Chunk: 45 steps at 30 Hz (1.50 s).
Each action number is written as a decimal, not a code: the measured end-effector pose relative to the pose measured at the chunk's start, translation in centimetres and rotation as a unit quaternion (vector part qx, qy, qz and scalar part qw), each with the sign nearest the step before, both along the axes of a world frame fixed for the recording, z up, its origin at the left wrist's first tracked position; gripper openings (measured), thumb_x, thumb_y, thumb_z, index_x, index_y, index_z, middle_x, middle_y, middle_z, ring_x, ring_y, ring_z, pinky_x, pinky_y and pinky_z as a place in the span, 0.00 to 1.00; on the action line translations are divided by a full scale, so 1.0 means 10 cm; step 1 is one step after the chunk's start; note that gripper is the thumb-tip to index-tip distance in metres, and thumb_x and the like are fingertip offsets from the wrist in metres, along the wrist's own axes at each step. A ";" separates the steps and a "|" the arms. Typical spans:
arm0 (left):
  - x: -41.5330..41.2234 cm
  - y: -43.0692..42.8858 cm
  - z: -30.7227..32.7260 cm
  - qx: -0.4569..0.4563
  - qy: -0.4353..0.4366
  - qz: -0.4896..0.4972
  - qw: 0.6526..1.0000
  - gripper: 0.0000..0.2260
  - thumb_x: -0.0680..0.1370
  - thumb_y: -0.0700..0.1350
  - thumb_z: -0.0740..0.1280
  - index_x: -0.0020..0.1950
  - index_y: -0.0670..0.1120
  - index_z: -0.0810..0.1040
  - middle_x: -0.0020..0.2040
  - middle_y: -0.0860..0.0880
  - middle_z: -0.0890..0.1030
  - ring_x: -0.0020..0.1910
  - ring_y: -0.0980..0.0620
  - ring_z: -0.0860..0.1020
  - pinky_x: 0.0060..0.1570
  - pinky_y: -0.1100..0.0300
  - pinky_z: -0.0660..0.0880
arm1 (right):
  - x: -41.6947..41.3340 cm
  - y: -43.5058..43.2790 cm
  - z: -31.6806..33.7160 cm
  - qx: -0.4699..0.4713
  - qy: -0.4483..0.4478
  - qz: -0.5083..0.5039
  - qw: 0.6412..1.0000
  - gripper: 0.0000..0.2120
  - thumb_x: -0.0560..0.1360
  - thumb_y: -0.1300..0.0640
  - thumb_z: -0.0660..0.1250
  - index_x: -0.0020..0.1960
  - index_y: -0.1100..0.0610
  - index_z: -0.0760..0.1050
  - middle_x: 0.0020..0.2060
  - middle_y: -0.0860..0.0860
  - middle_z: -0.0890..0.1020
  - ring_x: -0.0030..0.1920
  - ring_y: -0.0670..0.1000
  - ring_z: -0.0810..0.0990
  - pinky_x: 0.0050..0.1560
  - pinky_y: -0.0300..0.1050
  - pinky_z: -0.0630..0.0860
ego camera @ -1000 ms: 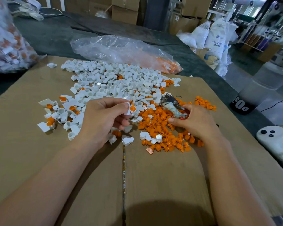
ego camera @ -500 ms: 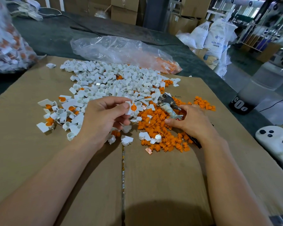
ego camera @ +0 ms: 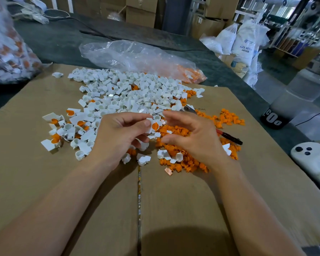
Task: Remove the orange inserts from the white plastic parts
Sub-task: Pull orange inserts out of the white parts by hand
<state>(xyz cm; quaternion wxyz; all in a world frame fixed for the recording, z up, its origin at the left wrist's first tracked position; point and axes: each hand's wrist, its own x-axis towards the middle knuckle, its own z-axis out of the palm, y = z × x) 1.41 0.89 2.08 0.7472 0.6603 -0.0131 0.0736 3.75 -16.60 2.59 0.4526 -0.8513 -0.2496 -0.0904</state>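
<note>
Cardboard point(ego camera: 35, 182) is laid over the surface point(ego camera: 63, 43), sacks point(ego camera: 248, 39) beyond it. White part point(ego camera: 152, 123) is pinched in left hand point(ego camera: 118, 137) fingers; right hand point(ego camera: 196, 139) is spread empty, pliers point(ego camera: 231, 138) half hidden.

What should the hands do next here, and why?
Probably the right hand should pinch the orange insert and pull it out: the left hand holds a white part with it seated inside, and the right is open beside it.

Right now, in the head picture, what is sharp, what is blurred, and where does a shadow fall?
Head view: the left hand and its white part with orange insert are sharp; the bag of parts at the left edge is blurred; a shadow darkens the cardboard at the bottom; the wide lens bends the edges.
</note>
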 end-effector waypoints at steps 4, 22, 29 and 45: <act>-0.01 -0.01 0.00 0.008 -0.007 -0.005 1.000 0.08 0.72 0.35 0.69 0.39 0.48 0.81 0.28 0.49 0.81 0.24 0.53 0.78 0.22 0.67 0.72 | -0.01 0.14 -0.04 0.043 -0.034 0.042 0.998 0.19 0.67 0.64 0.74 0.56 0.55 0.78 0.48 0.50 0.82 0.48 0.46 0.82 0.52 0.43 0.78; -0.01 -0.02 -0.04 0.029 -0.019 -0.015 0.999 0.07 0.71 0.35 0.69 0.39 0.47 0.80 0.28 0.47 0.81 0.25 0.52 0.79 0.25 0.65 0.76 | -0.02 0.18 -0.13 0.092 -0.063 -0.001 0.994 0.13 0.66 0.64 0.74 0.50 0.64 0.81 0.42 0.54 0.84 0.42 0.50 0.84 0.45 0.47 0.81; -0.02 -0.03 -0.03 0.026 -0.011 -0.012 1.000 0.07 0.71 0.34 0.68 0.39 0.45 0.80 0.27 0.47 0.81 0.24 0.53 0.79 0.25 0.64 0.76 | 0.00 0.18 -0.15 0.094 -0.077 0.001 0.993 0.12 0.66 0.64 0.73 0.49 0.65 0.81 0.41 0.56 0.84 0.41 0.50 0.84 0.44 0.47 0.81; -0.02 -0.03 -0.02 0.031 -0.027 0.017 0.999 0.07 0.72 0.35 0.69 0.39 0.46 0.80 0.29 0.47 0.82 0.25 0.54 0.79 0.24 0.66 0.74 | 0.01 0.21 -0.14 0.134 -0.007 0.040 0.990 0.18 0.66 0.65 0.74 0.53 0.53 0.77 0.42 0.42 0.82 0.44 0.43 0.83 0.47 0.38 0.79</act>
